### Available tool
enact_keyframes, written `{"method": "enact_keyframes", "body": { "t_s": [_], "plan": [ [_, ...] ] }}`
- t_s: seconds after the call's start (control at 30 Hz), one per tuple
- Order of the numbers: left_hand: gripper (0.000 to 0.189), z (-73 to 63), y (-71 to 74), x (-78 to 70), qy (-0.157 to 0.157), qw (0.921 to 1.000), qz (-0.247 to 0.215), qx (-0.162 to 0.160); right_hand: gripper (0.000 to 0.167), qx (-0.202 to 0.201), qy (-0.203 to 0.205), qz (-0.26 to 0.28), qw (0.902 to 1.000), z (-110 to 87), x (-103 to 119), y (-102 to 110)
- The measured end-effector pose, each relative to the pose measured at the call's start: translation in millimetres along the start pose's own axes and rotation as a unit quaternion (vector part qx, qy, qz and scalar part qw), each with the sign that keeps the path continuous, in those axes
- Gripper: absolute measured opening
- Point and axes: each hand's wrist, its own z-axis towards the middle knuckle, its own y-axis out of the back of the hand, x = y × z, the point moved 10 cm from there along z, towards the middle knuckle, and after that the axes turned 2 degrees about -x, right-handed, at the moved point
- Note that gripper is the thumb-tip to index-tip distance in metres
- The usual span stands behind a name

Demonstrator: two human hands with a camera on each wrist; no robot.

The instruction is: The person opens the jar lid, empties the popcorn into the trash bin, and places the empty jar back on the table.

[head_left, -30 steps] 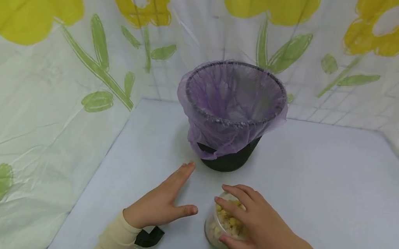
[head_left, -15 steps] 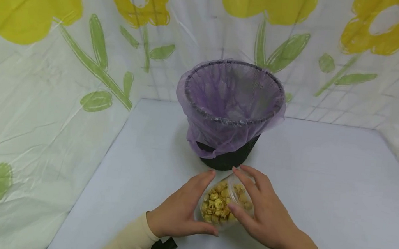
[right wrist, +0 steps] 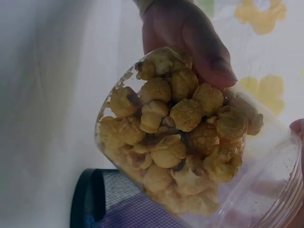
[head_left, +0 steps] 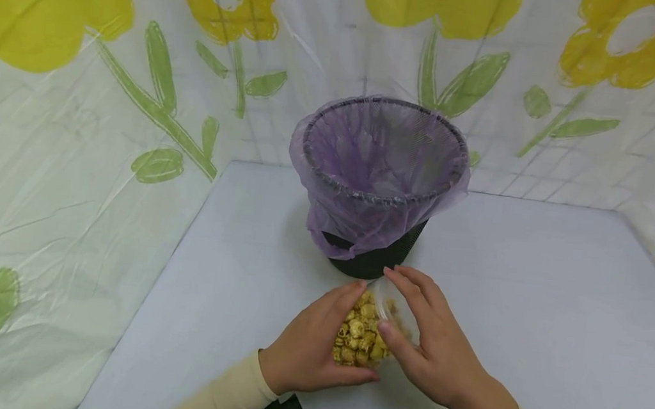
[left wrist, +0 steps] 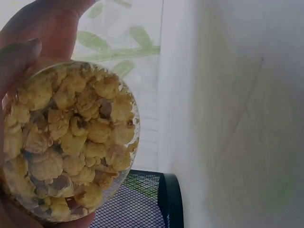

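A clear plastic jar of popcorn (head_left: pixel 359 335) is tilted between the hands, its base toward the left and its ridged rim end toward the right. My left hand (head_left: pixel 311 341) grips the jar's body, with thumb below and fingers above. At the rim end, my right hand (head_left: pixel 437 348) holds the jar with thumb and fingertips. The round base, packed with popcorn (left wrist: pixel 71 142), faces the left wrist view. In the right wrist view, popcorn (right wrist: pixel 171 137) fills the base end, while the rim end is clear plastic. Whether a lid is on cannot be told.
Just beyond the hands stands a black mesh bin (head_left: pixel 377 266) with a purple bag (head_left: pixel 354 226) lining it and folded over the rim. A white tabletop (head_left: pixel 545 299) lies beneath. A flower-printed curtain (head_left: pixel 327 57) encloses the back and sides.
The jar, upright earlier with only the right hand at its top, has been tilted onto its side. My left hand has moved right and closed round its body.
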Motion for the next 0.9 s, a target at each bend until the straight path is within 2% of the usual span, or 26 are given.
{"method": "enact_keyframes", "body": {
  "t_s": [0.1,0.27,0.47,0.63,0.8,0.87,0.9],
  "plan": [
    [0.122,0.8,0.9,2.7,0.009,0.9998,-0.019,-0.006,0.071,0.001,0.006,0.002,1.0,1.5,2.4,0.5],
    [0.119,3.7,6.6,1.7,0.001,0.999,-0.039,-0.024,0.071,0.004,0.023,0.013,0.9996,3.3,4.9,1.2],
    [0.115,6.5,8.9,0.8,0.001,0.9982,-0.055,-0.024,0.072,0.002,0.034,0.03,0.999,4.9,5.5,1.8],
    [0.115,7.7,7.2,2.0,0.006,0.9969,-0.077,-0.016,0.072,-0.007,0.04,0.055,0.9976,6.1,6.0,3.1],
    [0.117,6.6,2.9,7.0,0.026,0.993,-0.115,-0.002,0.068,-0.02,0.069,0.071,0.9949,7.5,8.7,4.7],
    [0.116,5.5,-0.2,9.9,0.04,0.9886,-0.145,0.013,0.061,-0.027,0.091,0.079,0.9924,8.4,11.7,5.9],
    [0.115,4.8,-3.0,11.8,0.049,0.9835,-0.172,0.026,0.059,-0.027,0.101,0.083,0.9911,8.5,13.5,6.4]
  ]
}}
